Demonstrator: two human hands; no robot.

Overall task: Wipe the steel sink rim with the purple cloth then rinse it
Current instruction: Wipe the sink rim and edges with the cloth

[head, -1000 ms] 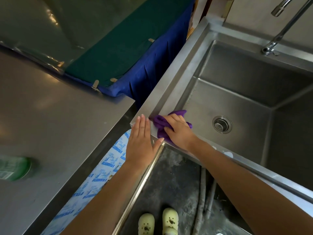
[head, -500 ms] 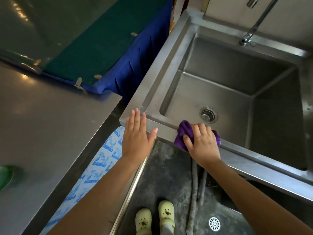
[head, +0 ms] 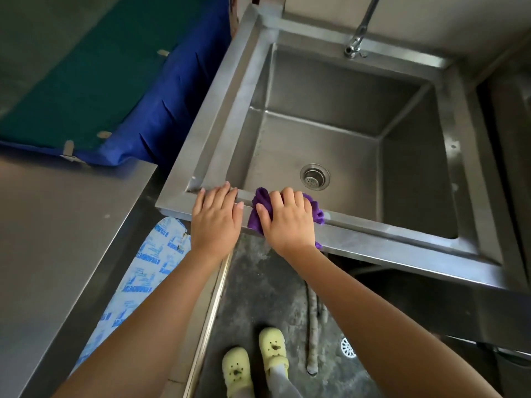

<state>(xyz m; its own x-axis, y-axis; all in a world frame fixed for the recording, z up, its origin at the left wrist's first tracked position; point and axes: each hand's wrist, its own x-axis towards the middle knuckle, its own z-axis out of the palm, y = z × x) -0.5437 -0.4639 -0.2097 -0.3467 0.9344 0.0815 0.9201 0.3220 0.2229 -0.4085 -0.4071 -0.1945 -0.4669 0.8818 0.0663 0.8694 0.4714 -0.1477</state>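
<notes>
- right-hand fingers [head: 287, 198] curled, close together, over top of bunched purple cloth [head: 258, 198]; thumb against the cloth's left side
- cloth pinned under right hand [head: 287, 225]; poking out left of the thumb, past the fingertips toward the basin, and right of the little finger; small scrap also below the heel of the hand at the rim's outer edge
- cloth lying across front sink rim [head: 402, 244], toward the front-left corner
- left-hand fingers [head: 221, 196] straight, pressed together, flat on the same rim, tips at the inner ledge; thumb out to the right, close to the cloth, contact unclear
- left hand [head: 217, 222] just left of the cloth, holding nothing
- both forearms bare, rising from the bottom edge
- steel sink basin [head: 330, 133] beyond the fingers; round drain strainer [head: 314, 176] in the basin floor, just past the right fingertips
- faucet base [head: 356, 48] on the back rim, pipe running up out of view
- steel counter [head: 57, 254] to the left; blue fabric [head: 178, 110] with green panel [head: 86, 67] behind it, beside the sink's left rim
- white sheet with blue print [head: 143, 277] between counter edge and left forearm
- dark floor [head: 258, 282] below the rim; pale yellow clogs [head: 273, 349], hoses [head: 313, 326], white floor drain [head: 348, 347]
</notes>
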